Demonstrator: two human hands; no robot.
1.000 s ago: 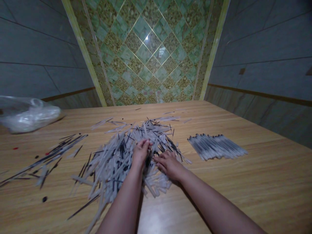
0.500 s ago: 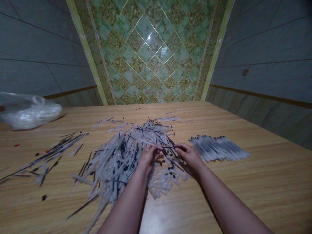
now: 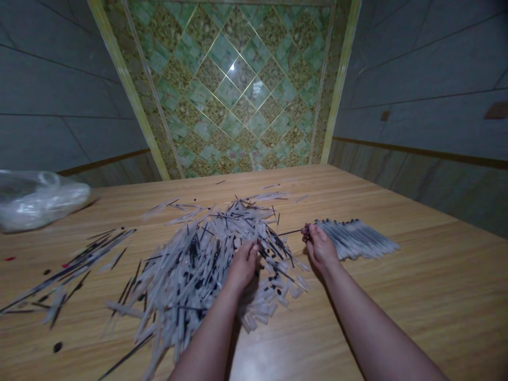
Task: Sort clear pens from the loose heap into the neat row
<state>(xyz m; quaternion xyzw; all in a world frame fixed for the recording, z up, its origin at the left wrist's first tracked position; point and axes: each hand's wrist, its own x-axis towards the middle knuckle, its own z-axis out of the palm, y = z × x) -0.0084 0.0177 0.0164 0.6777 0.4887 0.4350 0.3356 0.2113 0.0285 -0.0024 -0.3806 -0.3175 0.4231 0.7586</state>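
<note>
A big loose pile of clear pen tubes and thin black refills (image 3: 206,259) lies in the middle of the wooden table (image 3: 416,296). My left hand (image 3: 243,264) rests on the pile's right side with its fingers curled down among the tubes. My right hand (image 3: 319,247) is to the right of the pile, pinched on a thin black refill (image 3: 289,232) that sticks out to the left. Just beyond that hand lies a neat row of assembled pens (image 3: 357,238).
A scatter of black refills and small caps (image 3: 67,264) lies at the left. A clear plastic bag (image 3: 37,198) sits at the table's far left edge. Tiled walls close in behind the table.
My right hand has left the pile and moved right toward the row of pens, drawing a thin black refill out with it. My left hand stayed on the pile.
</note>
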